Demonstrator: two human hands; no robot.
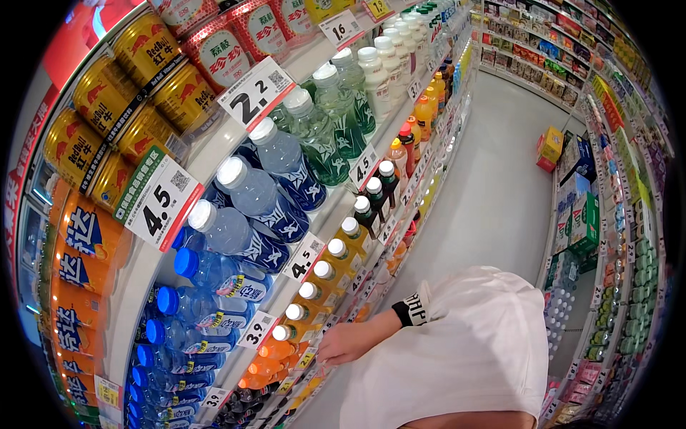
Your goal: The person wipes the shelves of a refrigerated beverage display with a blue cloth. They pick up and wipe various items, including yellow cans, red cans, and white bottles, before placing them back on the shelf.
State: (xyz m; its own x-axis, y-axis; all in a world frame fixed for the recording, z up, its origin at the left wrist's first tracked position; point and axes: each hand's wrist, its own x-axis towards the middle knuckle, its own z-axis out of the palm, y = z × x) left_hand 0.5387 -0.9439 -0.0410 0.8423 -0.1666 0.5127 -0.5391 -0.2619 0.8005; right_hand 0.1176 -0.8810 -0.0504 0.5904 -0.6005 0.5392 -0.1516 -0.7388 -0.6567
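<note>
My left hand (343, 341), with a black band (402, 313) at the wrist and a white sleeve above, hangs beside the drinks shelf. Its fingers curl close to the price rail with a yellow tag (305, 359). Whether they touch it or hold something small cannot be made out. Bottles of orange drink (273, 349) stand just left of the fingers. Above these are yellow-orange drinks with white caps (309, 290), and higher up clear bottles with blue caps (185, 301). My right hand is out of view. Bare skin shows at the bottom rim, its body part unclear.
Left shelves carry Red Bull cans (151, 48), orange soft-drink packs (77, 271), blue-labelled bottles (236, 195) and white milk-drink bottles (373, 75). A grey floor (482, 177) runs ahead between shelf rows. Cartons (583, 222) stand low on the right. Packaged goods (541, 51) fill shelves beyond.
</note>
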